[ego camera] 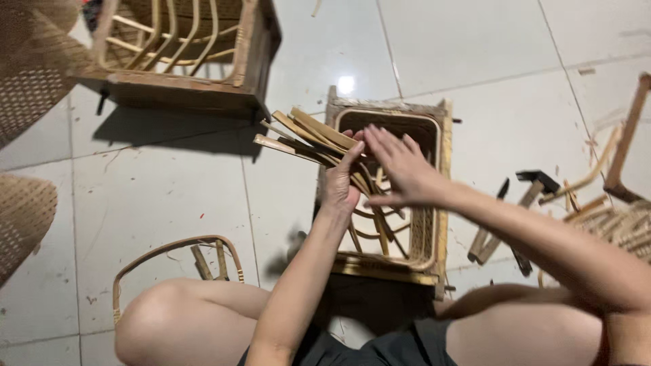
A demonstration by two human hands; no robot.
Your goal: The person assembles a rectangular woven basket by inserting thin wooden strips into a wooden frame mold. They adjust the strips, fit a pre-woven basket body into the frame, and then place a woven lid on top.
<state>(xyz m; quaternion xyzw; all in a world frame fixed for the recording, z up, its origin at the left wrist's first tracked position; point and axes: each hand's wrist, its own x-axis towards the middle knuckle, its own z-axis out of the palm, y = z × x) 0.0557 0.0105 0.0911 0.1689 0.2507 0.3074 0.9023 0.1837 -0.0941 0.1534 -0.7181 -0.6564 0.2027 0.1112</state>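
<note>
The floor (pixel 515 61) is laid with large pale grey glossy tiles with thin dark joints, and a ceiling light shows as a bright spot on one tile near the middle. Small chips and scraps lie scattered over it.

At the far left edge sit two pieces of woven cane webbing (pixel 24 217), one high, one lower. Beside the upper one, at the top left, a wooden stool frame (pixel 196 88) lies on its side with bent cane ribs showing inside it, and casts a dark shadow on the tiles. Lower down, by the person's bare knee, a curved cane hoop (pixel 169 247) rests flat on the floor.

In the middle a second, smaller wooden frame (pixel 444 156) stands on the tiles between the person's legs, its opening lined with a cane rim. The left hand (pixel 339 183) is closed around a bundle of flat cane strips (pixel 298 135) that fans up and to the left over the frame's top corner. The right hand (pixel 400 166) hovers just beside it over the opening, fingers stretched flat and slightly spread, holding nothing, apparently touching the strips.

To the right of the frame a hammer (pixel 522 196) and a dark-handled tool lie on the tiles. At the far right edge are loose cane pieces and another wooden leg (pixel 627 135).
</note>
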